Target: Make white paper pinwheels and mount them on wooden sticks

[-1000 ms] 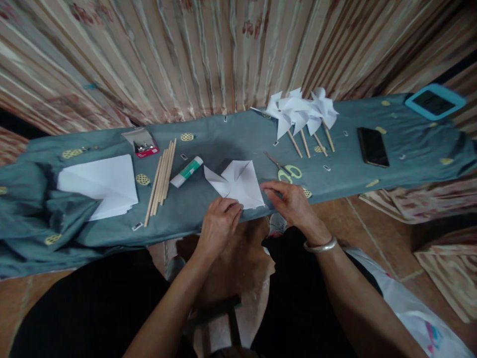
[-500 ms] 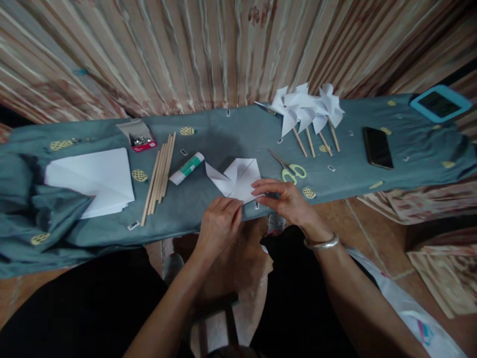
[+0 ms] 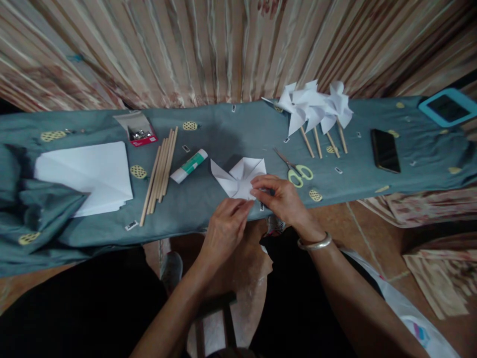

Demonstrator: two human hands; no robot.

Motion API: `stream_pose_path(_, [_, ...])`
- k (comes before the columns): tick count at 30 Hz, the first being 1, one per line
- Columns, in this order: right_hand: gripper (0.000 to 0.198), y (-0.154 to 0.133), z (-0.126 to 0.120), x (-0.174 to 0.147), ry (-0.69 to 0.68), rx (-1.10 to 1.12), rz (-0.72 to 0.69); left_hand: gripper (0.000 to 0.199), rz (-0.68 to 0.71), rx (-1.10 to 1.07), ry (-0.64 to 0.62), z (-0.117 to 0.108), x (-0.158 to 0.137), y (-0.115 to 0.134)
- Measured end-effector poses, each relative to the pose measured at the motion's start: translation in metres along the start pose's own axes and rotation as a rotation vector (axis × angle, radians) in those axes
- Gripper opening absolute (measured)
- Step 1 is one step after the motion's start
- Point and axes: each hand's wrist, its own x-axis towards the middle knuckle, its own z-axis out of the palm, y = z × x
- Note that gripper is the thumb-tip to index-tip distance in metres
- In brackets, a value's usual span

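Now the right hand [image 3: 280, 200] has moved in, pinching the folded white paper square [image 3: 243, 188], so another corner bends (neat!); the left hand [image 3: 226, 224] pinches its near edge.

In the middle, the left hand [image 3: 228, 223] and right hand [image 3: 278, 198] hold a folded paper [image 3: 243, 184]. White pinwheels [image 3: 315, 107] lie at the upper right. Bare sticks [image 3: 163, 168] lie left of the middle.
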Motion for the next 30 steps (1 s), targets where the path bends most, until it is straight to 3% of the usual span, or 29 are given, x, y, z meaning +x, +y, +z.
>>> stream_pose_path(10, [0.008,-0.012,0.007,0.005,0.018,-0.244,0.002,0.023,-0.055,0.084,0.004,0.000,0.000,0.001])
stream_pose_path(30, [0.007,-0.012,0.009,0.005,0.054,-0.283,-0.042,0.023,-0.108,0.045,-0.027,-0.004,0.004,0.000])
